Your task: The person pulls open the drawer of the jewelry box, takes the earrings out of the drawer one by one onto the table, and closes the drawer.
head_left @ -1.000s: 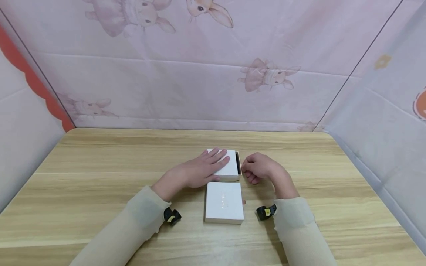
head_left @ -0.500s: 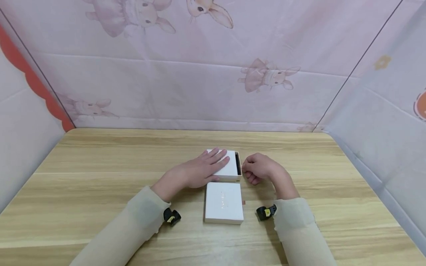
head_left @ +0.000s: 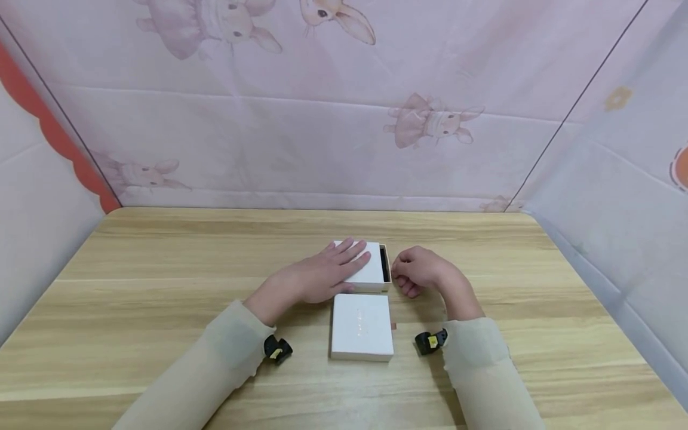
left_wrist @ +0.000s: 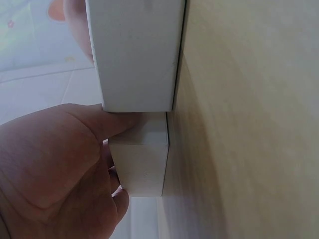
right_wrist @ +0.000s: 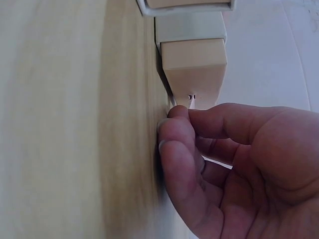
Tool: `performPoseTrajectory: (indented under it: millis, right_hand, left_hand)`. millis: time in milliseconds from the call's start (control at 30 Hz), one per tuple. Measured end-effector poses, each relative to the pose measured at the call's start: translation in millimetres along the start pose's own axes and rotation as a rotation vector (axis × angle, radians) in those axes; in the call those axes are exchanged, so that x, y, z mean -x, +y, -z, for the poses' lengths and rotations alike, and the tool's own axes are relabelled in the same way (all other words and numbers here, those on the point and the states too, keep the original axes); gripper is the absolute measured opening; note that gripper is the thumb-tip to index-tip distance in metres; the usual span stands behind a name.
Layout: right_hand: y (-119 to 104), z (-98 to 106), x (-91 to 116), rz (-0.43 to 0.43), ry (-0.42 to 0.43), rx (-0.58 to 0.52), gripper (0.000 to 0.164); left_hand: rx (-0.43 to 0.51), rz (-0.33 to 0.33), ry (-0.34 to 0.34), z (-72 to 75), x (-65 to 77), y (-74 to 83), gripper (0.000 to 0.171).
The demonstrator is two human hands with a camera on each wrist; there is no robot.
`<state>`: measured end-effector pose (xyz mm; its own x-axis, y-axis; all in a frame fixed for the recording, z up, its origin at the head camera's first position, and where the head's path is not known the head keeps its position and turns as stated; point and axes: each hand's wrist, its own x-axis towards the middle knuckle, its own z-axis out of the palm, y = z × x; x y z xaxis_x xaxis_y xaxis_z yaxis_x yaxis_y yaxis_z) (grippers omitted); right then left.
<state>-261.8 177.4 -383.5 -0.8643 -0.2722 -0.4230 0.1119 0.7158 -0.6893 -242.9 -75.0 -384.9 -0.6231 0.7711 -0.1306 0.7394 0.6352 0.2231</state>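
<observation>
My left hand [head_left: 325,275] lies with fingers spread flat over the top of the back white box sleeve [head_left: 372,275], its thumb [left_wrist: 117,124] along the near side. A drawer [right_wrist: 194,64] sticks a little out of the sleeve's right end, showing a dark strip inside. Thumb and forefinger of my right hand [head_left: 419,270] pinch the small ribbon pull tab [right_wrist: 192,103] that comes from a slot in the drawer's front. The other fingers of that hand are curled near the tabletop. The box's contents are mostly hidden under the sleeve.
A second white box [head_left: 362,328] with gold lettering lies directly in front of the first, a small brown tab [head_left: 394,326] at its right side. Both stand on a wood-grain table [head_left: 215,251]. Behind it hangs a pink rabbit-print cloth [head_left: 301,131].
The drawer sits very slightly farther out to the right, my right hand keeping its pinch. My left hand stays in place on the sleeve.
</observation>
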Motion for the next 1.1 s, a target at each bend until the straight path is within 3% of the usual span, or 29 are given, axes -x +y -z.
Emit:
performPoseTrajectory:
  millis: [1100]
  right_hand:
    - [1.3,-0.2,-0.1,-0.009,-0.004,-0.019,0.026]
  left_hand:
    - [-0.001,-0.002,-0.004,0.6,1.9,1.0,0.065]
